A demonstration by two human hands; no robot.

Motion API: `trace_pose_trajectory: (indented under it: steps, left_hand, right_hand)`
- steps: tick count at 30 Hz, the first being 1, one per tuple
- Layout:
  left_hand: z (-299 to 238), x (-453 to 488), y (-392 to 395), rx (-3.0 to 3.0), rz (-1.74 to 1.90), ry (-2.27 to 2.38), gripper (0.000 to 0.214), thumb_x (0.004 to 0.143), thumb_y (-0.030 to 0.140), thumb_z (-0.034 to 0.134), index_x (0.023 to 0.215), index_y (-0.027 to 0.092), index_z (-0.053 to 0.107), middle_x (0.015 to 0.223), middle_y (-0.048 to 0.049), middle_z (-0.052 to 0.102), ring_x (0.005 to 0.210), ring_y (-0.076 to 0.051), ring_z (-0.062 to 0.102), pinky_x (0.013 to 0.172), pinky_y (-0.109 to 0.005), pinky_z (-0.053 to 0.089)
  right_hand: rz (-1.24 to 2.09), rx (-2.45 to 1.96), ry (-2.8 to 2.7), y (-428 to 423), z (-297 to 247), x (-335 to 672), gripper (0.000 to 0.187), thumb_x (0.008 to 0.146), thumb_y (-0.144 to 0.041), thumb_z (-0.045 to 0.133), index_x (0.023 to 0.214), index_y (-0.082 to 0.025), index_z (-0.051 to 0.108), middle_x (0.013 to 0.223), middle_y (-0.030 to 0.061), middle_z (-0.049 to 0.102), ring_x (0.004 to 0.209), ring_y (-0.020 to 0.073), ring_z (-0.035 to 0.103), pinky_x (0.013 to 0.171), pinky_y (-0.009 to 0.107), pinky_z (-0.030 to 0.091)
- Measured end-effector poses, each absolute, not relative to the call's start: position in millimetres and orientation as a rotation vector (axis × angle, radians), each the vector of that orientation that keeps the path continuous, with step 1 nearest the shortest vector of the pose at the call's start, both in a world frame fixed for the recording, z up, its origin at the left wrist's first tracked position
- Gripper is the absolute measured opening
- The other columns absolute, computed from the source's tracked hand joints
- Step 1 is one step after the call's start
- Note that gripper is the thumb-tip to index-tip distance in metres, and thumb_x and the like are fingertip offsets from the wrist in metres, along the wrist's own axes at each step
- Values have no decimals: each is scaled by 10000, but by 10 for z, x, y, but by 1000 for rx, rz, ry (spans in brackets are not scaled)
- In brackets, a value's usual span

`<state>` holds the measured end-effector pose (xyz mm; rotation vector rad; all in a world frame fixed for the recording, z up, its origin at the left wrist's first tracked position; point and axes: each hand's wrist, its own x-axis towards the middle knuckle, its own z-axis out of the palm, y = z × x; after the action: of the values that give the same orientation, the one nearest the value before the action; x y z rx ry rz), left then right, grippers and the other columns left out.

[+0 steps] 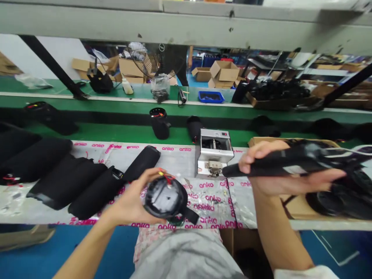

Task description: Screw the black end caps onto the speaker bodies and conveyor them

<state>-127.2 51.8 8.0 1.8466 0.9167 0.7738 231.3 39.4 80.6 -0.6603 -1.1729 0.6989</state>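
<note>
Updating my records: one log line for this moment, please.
Left hand: holds black cylinder; right hand: holds black tool; silver machine: on printed sheeting

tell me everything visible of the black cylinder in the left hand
The black cylinder faces the camera end-on: dark plastic-looking rim, pale grey inside. Red and yellow wires poke from the top; a black tab juts lower right. The left hand grips its left side, near the pink-printed sheet's front edge.

Mottled grey shirt (186,255), pale sleeve (305,272); bare forearms (279,232)
</note>
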Motion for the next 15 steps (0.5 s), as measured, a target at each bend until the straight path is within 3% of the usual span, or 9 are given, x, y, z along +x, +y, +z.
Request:
trace_pose_trajectory:
  steps: [4,9,12,15]
  left_hand:
    - [-232,-857,418,1793,530,802,1089,627,379,1042,1585,372,523,1600,-112,649,1487,-407,653,1302,-587,520]
    - [-283,-747,419,1666,469,623,1045,780,301,915,1693,405,418,1745,-82,507,1589,-395,537,1374,-591,388]
    - [-359,-696,404,1446,530,403,1081,786,552,933,1710,290,436,1733,-155,497,1557,-462,535,1326,-588,414]
    - [-420,-549,357,1261,614,414,873,960,773,682,1622,218,552,1593,-177,619,1456,-429,603,1244,-521,467]
  right_hand:
    - [652,-600,-1199,600,517,2059,773,864,-911,709,816,-143,778,726,59,701,432,159,603,384,247,458]
    - [764,-610,-1190,704,360,2050,753,900,-877,719,884,-130,811,790,85,741,442,158,634,391,242,457]
    - [872,-616,-1183,806,336,2081,781,972,-887,592,856,-150,823,735,95,749,378,164,595,326,247,402]
    - [945,-621,-1172,851,421,2156,829,1021,-888,485,797,-168,827,656,97,730,310,170,533,255,257,324]
